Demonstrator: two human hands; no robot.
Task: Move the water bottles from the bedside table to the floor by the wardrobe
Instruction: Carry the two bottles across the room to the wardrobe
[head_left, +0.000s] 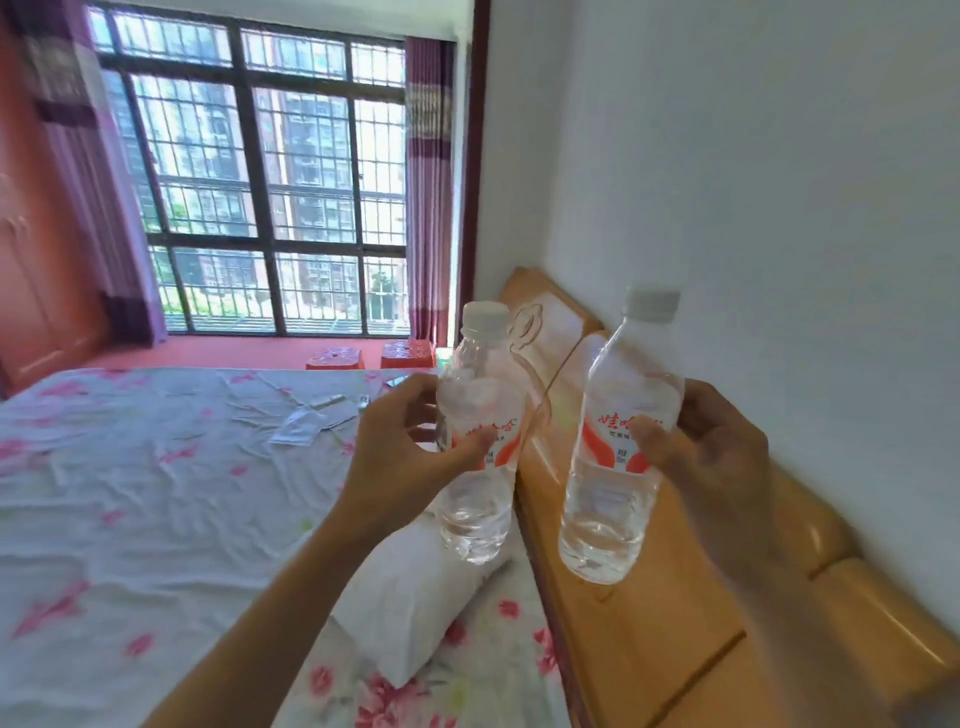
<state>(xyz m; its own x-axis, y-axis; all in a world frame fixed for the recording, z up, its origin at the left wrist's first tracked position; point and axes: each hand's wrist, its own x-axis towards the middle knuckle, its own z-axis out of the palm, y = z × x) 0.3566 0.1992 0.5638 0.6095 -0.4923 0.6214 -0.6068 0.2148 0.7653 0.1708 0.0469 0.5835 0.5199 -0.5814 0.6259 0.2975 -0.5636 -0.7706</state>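
the left forearm (249, 623) is stretching up from the bottom edge, closest to the lens, and the left hand (395, 457) at its end is clamping round the left bottle (475, 514), thumb lying across the red-and-white label and fingers curling round the far side. the right hand (717, 457) is gripping the right bottle (608, 519) the same way, thumb pressing on the label front. both bottles are being held in the air, nearly upright and leaning slightly right, apart from each other, white caps on top, clear water showing in their lower halves. the left bottle is hanging above a white pillow (410, 597) at the head of the bed; the right bottle is hanging over the wooden headboard (649, 649). a floral sheet (156, 493) is covering the bed, with a few papers (311, 415) lying on it farther off. a white wall (779, 156) is running along the right. beyond the bed, two red stools (408, 353) are sitting before a large barred window (260, 182), with purple curtains (428, 182) hanging at both sides. an orange cabinet front (31, 260) is showing, blurred, at the far left.
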